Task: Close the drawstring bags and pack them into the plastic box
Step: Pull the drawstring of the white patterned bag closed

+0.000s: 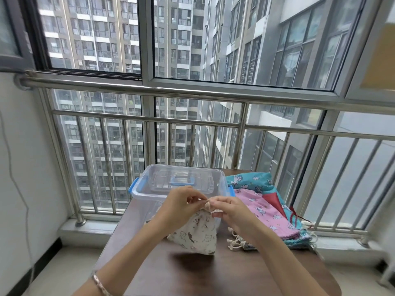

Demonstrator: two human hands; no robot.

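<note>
Surface (192, 274) check: left hand (181, 207) and right hand (233, 210) pinch neck of white bag (196, 233) before plastic box (149, 193); stacked bags (267, 210) beside it unpacked

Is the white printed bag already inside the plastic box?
No, the left hand and the right hand pinch the white printed bag at its neck, in front of the plastic box, outside it.

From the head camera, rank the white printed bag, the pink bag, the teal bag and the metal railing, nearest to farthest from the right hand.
1. white printed bag: pinched at its neck by the right hand.
2. pink bag: just right of the hand, on the table.
3. teal bag: behind the pink one, farther back.
4. metal railing: beyond the table's far edge.
</note>
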